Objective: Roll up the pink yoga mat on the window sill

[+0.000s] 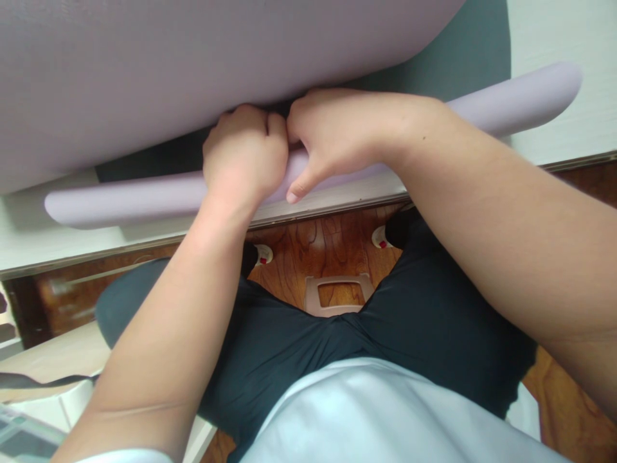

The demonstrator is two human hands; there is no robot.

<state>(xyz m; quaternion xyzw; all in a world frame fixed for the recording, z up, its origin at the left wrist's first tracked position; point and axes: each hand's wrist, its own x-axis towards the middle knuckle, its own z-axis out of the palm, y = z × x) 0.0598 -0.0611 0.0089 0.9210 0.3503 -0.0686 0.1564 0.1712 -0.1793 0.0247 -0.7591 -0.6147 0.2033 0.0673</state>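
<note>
A lilac sheet (193, 58), which looks like a large soft mat, arches over the white tabletop (559, 26). Its near edge forms a lilac roll (130, 200) that runs along the table's front. Between the two lilac parts shows a dark grey-green surface (463, 61). My left hand (245, 151) is closed over the middle of the roll, its fingertips hidden on the far side. Right beside it, my right hand (337, 132) grips the same roll, thumb on the near side and the other fingers mostly out of sight behind it.
My legs in dark trousers (434, 296) are under the table's front edge. On the wooden floor (318, 238) stands a beige frame-like piece (340, 281). White and pale furniture (62, 399) with a dark strap (43, 381) is at lower left.
</note>
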